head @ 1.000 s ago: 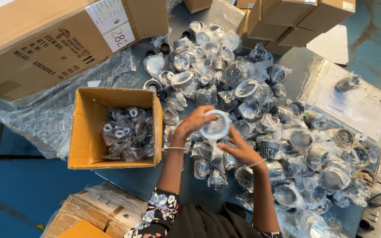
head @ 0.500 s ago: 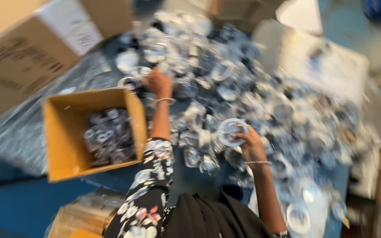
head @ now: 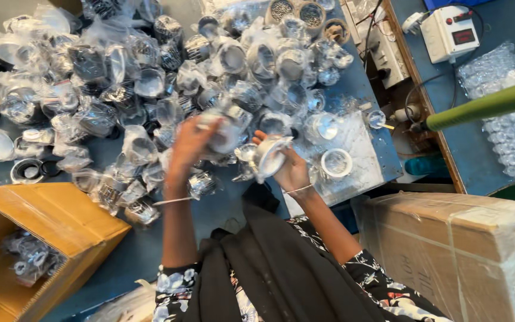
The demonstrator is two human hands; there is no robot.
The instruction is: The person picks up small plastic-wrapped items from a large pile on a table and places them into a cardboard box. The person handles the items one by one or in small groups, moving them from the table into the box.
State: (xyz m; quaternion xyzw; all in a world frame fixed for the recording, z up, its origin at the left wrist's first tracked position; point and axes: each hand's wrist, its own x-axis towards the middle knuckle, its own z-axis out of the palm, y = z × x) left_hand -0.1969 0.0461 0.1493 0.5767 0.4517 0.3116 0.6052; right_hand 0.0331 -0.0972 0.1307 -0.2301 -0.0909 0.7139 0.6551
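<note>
Both hands raised over the blue table (head: 222, 209), left hand (head: 189, 146) gripping a bagged fitting (head: 226, 132), right hand (head: 290, 170) holding another fitting (head: 267, 156)

**Bright, even light; motion blur at the hands**

Light is diffuse, from overhead, shadows soft and short. Strong glare off the pile of plastic-wrapped parts (head: 150, 89) and the bubble wrap (head: 508, 113). Left hand (head: 189, 146) is smeared by motion blur, right hand (head: 290, 170) slightly soft. Blue table (head: 353, 89) stays sharp. Wide-angle bending at the edges, seen on the cardboard box (head: 31, 238).
</note>
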